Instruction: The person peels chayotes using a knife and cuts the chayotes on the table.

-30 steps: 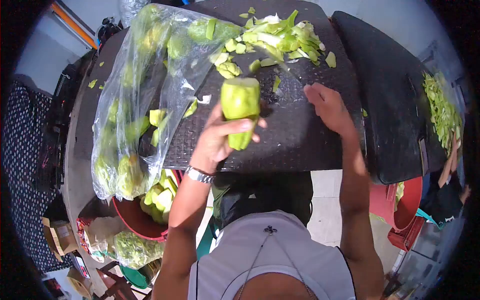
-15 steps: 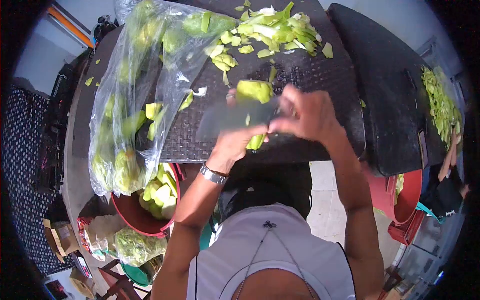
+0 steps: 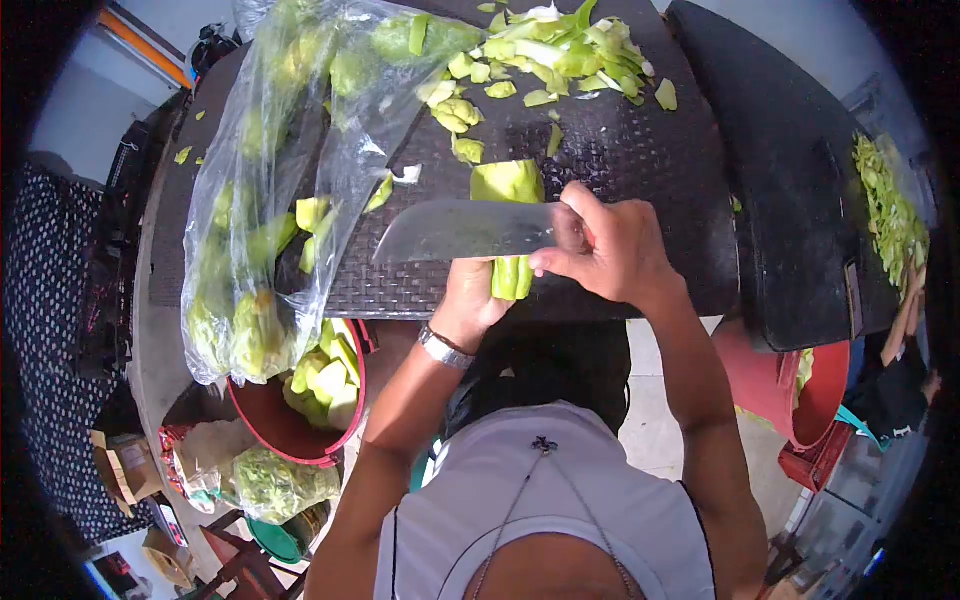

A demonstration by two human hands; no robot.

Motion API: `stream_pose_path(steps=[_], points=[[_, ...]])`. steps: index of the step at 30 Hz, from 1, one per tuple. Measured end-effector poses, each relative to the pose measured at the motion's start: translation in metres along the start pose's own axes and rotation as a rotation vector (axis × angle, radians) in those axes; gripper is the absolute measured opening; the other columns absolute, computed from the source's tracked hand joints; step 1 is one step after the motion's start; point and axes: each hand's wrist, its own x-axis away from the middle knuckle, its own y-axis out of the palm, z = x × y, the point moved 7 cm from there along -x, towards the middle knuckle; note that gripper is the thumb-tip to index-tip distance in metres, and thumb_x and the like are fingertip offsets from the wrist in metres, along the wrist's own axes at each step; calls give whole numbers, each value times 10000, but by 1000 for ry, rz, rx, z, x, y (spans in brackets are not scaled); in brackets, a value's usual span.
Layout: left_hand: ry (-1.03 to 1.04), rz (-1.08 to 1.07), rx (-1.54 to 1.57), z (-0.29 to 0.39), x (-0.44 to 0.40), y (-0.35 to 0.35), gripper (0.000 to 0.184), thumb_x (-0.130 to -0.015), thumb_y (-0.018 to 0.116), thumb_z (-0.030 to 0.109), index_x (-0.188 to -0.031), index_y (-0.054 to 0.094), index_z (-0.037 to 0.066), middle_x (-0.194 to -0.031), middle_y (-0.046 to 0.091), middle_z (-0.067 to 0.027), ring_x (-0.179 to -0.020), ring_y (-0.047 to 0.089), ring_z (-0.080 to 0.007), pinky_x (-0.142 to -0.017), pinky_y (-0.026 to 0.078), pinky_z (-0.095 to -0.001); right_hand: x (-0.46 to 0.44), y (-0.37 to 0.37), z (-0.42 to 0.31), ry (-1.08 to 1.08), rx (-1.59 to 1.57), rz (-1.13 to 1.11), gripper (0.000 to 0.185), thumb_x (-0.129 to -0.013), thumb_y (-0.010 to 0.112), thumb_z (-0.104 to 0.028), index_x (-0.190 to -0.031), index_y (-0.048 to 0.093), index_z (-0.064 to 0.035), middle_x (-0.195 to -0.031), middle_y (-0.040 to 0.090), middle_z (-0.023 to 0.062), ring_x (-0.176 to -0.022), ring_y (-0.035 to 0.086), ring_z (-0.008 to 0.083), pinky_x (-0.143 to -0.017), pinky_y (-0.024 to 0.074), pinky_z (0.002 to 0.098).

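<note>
A broad-bladed kitchen knife lies across a partly cut pale green vegetable, perhaps a chayote. My right hand is closed around the knife's handle, its thumb near the blade's heel. The blade points left and hides the middle of the vegetable. My left hand, with a metal watch on the wrist, grips the vegetable from below; most of its fingers are hidden behind blade and vegetable. A small cut piece rests on the dark woven-pattern table beyond the vegetable.
At left, a clear plastic bag of green vegetables overhangs the table edge. Trimmings are heaped at the back. Below stand a red bucket of cut pieces and another red bucket. Another person's arm is far right, near more shreds.
The knife, blurred by motion before, now shows sharply across the vegetable. The vegetable's far end looks smoother and flatter, and a cut piece now lies beyond it on the table.
</note>
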Motion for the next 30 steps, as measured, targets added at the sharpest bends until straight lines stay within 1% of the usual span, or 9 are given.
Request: stream_pose_path(steps=[3,6,10,16,20,23,24,26,30], points=[[-55,64,-45,-6,7,-5,486,-835,739,154,-1264,578,-8,-1096,677,-116,-863,682,-222,-711,577,-349,-4,-2,9,-15,47,-99,529,-838,788,-542,-829,529,-80,-630,621,57,-582,681,311,-537,519,433],[-25,-166,-125,4,8,35,644,-679,683,66,-1290,506,-38,-1112,612,-168,-781,640,-220,-651,553,-335,-12,-20,82,245,148,156,427,-879,762,-455,-940,582,-73,-598,552,104,-549,621,306,-547,467,403],[0,-147,-63,10,8,36,719,-655,674,89,-1337,491,-49,-1147,600,-173,-871,643,-233,-660,556,-339,-5,-30,89,337,-18,70,386,-926,702,-437,-999,614,-68,-621,542,126,-565,566,237,-592,437,389],[-12,134,-285,12,-3,21,491,-888,750,128,-1307,534,-7,-1052,643,-87,-898,669,-205,-754,593,-344,3,-21,29,303,-116,17,350,-915,710,-405,-949,605,-73,-616,549,95,-531,548,224,-555,408,370],[-67,143,-474,21,0,19,480,-826,812,36,-1238,567,19,-1081,680,-94,-913,692,-193,-763,597,-320,8,-15,37,319,-157,100,348,-895,743,-382,-915,585,-73,-600,551,78,-506,563,248,-539,430,385],[149,104,-868,34,0,31,586,-758,875,35,-1246,551,5,-1134,684,-102,-993,696,-204,-836,586,-334,8,-16,15,213,40,15,528,-849,765,-566,-913,578,-76,-640,649,97,-616,714,325,-568,541,442],[356,90,-1127,45,3,39,718,-690,928,56,-1276,517,-9,-1142,686,-95,-1064,680,-200,-901,559,-346,8,-17,6,181,76,-5,502,-834,791,-525,-903,573,-77,-642,645,83,-593,698,302,-557,531,423],[385,99,-1229,47,5,41,775,-692,933,93,-1312,481,-9,-1151,681,-93,-1077,671,-198,-920,544,-357,7,-19,-11,115,153,-36,466,-803,843,-442,-883,563,-79,-646,635,55,-548,667,256,-535,510,384],[426,40,-1312,43,4,39,819,-742,918,182,-1348,398,2,-1157,657,-104,-1061,665,-208,-915,533,-365,9,-13,-19,11,179,-7,528,-776,855,-495,-873,551,-74,-642,642,51,-546,677,247,-520,516,362]])
